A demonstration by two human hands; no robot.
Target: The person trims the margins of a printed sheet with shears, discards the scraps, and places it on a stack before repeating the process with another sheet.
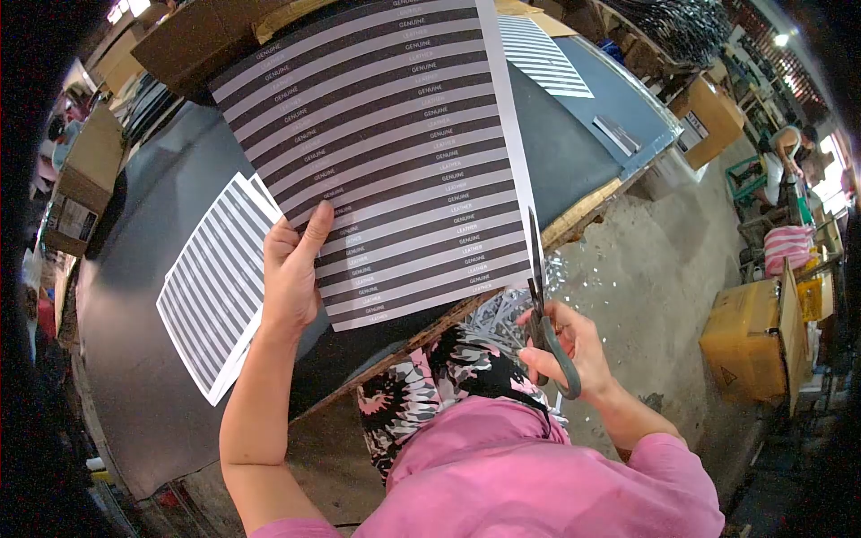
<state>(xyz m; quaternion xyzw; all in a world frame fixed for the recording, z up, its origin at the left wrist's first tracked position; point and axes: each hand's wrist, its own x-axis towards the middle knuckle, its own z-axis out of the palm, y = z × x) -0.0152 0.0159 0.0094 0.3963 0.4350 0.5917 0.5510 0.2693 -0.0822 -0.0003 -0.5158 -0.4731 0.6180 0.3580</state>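
My left hand (294,269) grips the lower left edge of a striped sheet (386,161) printed "GENUINE" and "LEATHER", thumb on top. The sheet is raised and tilted above the dark table. In my right hand (569,350) are dark-handled scissors (543,332), their blades pointing up beside the sheet's white right margin. The blades look slightly apart; whether they touch the paper is unclear. A stack of striped sheets (215,287) lies on the table left of my left hand.
The dark table (134,359) has a worn wooden edge near my body. More striped sheets (543,54) lie at its far side. White paper scraps (493,318) hang below the edge. Cardboard boxes (740,341) stand at right, and another person (785,161) is farther back.
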